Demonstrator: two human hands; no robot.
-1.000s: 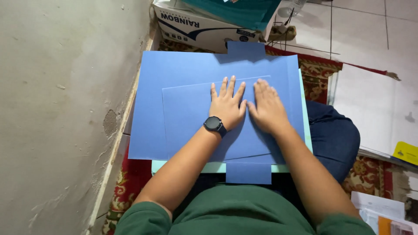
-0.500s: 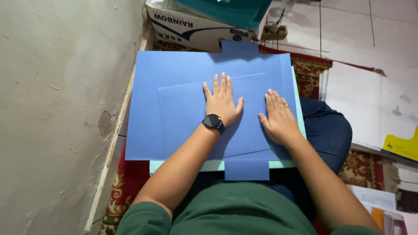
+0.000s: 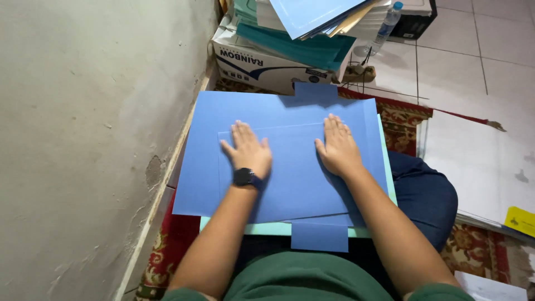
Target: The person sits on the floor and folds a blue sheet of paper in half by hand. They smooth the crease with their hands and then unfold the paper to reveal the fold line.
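Left hand [image 3: 248,151] lies flat, palm down, fingers spread, gripping nothing, pressed on the blue card sheet [image 3: 290,167]; a black wristwatch [image 3: 245,178] sits on its wrist. Right hand [image 3: 337,147] also flat and open, grasping nothing, resting on the same sheet at 3 o'clock from the left hand, the two well apart. The sheet lies across the person's lap on a pale green board [image 3: 267,228], whose edge shows at 6 o'clock. At 12 o'clock, a cardboard box [image 3: 267,64] carries stacked folders [image 3: 301,28]. Grey wall [image 3: 83,139] at 9 o'clock; patterned red rug [image 3: 407,120] underneath.
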